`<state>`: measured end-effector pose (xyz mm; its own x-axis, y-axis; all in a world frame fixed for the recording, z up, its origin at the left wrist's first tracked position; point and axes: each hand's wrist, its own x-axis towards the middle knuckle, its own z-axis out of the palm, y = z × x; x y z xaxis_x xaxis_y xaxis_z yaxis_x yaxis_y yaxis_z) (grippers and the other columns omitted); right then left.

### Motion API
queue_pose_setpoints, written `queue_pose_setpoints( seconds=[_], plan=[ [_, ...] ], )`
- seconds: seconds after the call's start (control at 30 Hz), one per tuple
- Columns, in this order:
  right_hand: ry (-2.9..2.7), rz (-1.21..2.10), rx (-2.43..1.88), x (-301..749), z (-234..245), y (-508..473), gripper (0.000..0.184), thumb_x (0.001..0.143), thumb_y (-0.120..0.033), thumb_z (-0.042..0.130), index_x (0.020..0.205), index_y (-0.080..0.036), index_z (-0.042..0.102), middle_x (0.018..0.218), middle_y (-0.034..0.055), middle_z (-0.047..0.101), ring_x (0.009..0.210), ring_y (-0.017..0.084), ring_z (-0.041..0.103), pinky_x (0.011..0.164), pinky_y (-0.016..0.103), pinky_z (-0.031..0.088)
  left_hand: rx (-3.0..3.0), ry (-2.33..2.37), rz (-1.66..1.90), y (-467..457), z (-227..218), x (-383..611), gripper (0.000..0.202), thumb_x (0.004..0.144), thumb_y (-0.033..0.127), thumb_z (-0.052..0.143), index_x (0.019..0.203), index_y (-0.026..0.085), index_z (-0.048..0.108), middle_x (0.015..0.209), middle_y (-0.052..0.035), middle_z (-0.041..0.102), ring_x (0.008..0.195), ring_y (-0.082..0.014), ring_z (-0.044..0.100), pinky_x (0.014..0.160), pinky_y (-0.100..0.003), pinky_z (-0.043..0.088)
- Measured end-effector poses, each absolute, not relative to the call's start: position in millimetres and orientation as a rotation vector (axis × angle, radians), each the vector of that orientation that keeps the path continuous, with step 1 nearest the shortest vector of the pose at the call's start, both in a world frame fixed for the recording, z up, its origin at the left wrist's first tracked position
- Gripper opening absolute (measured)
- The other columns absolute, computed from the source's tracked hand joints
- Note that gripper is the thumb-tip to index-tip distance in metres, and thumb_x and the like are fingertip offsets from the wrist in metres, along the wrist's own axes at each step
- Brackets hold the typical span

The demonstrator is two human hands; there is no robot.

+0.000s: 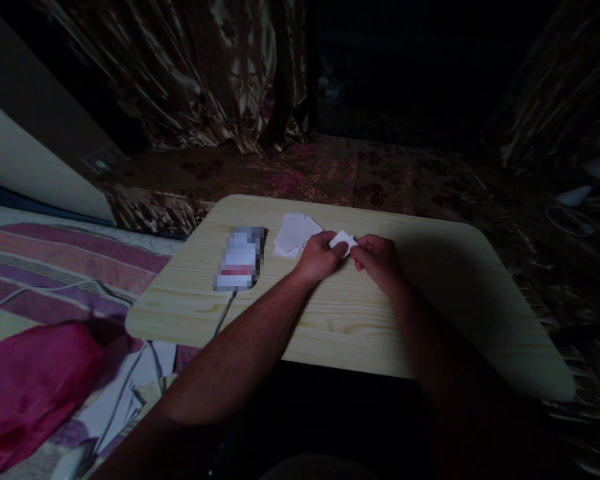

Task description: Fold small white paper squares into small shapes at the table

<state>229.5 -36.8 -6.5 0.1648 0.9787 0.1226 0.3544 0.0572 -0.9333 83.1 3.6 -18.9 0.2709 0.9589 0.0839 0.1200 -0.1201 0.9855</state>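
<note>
Two hands: the left hand [321, 257] and the right hand [377, 259] met above the table's middle, towards its far edge.
Grip: both were closed narrowly, thumbs and fingers pinching the small white paper [344, 239] from its two sides; whether it touched the wood below could not be told.
Paper progress: its pointed, layered outline suggested that some folding was done; with both hands on it, the handling looked unfinished. How many folds were made or left could not be made out.
White sheets: a loose, overlapping pile [295, 233] lay near the far edge, left of centre, close beside the left hand, with neither hand gripping it.
Device: a blurred-out, phone-like device [240, 257] lay towards the left edge, a cable [224, 313] running from it to the near edge.
Table: pale, wood-grained table [350, 323] with rounded corners, its right side in shadow.
Left of the table: a striped bedcover [75, 250], bearing a pink cloth [35, 373] and more white paper [115, 393] below the near left corner.
Room: dim, with shiny patterned curtains [250, 73] beyond a floral-covered ledge [290, 175].
</note>
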Motion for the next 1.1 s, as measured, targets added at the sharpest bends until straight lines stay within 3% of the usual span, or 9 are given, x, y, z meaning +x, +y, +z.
queue_pose_setpoints(
  seconds=[0.47,1.1],
  plan=[
    [-1.493,0.622,-1.536,231.4,-14.0,-34.4,0.014,0.072,-0.03,0.056,0.065,-0.019,0.057,0.051,-0.0027,0.054,0.049,0.012,0.046,0.048,0.024,0.032,1.672,1.026,0.995,5.8,-25.8,83.4,0.025,0.075,0.037,0.061,0.077,0.013,0.064,0.067,-0.0024,0.061,0.058,-0.0121,0.049,0.054,-0.024,0.036],
    [-1.497,0.6,-1.546,231.3,-14.6,-34.2,0.017,0.074,-0.034,0.057,0.065,-0.019,0.055,0.05,-0.0035,0.052,0.048,0.011,0.044,0.047,0.024,0.029,1.821,1.109,1.008,-2.2,-16.7,84.0,0.026,0.08,0.038,0.057,0.08,0.013,0.065,0.064,-0.0006,0.057,0.057,-0.012,0.046,0.054,-0.025,0.032]
  ],
)
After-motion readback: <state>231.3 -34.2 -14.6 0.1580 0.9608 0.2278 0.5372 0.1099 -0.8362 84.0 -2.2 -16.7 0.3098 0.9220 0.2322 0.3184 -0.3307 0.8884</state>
